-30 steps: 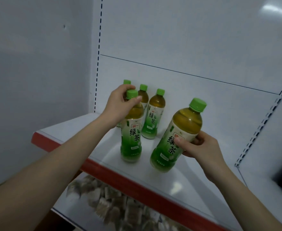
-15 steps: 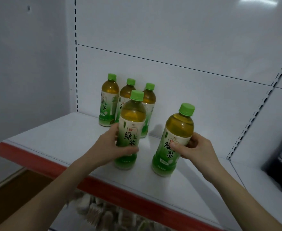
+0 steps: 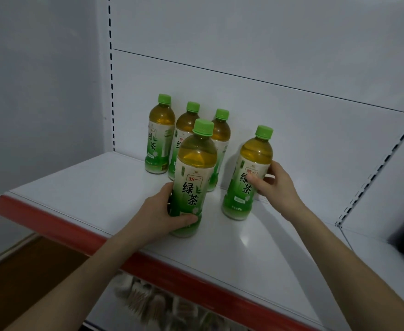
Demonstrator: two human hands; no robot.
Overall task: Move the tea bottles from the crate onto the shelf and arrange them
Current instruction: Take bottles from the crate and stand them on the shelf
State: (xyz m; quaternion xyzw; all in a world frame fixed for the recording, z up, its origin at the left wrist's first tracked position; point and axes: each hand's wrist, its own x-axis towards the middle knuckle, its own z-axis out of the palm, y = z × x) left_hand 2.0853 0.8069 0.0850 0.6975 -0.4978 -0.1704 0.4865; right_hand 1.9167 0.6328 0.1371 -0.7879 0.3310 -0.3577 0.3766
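White metal makes up the shelf (image 3: 88,187), which is edged with a red strip (image 3: 53,223). Five tea bottles are carried on it, all upright with long axes vertical and green caps upward. Amber tea is seen up to each shoulder. Three back bottles (image 3: 184,125) are clustered close together near the rear panel. The front bottle (image 3: 194,177) is set just before them, label toward the camera, and is gripped low on its body by the left hand (image 3: 158,218). The right bottle (image 3: 251,173) is held at mid-label by the right hand (image 3: 277,187), its thumb laid across the label.
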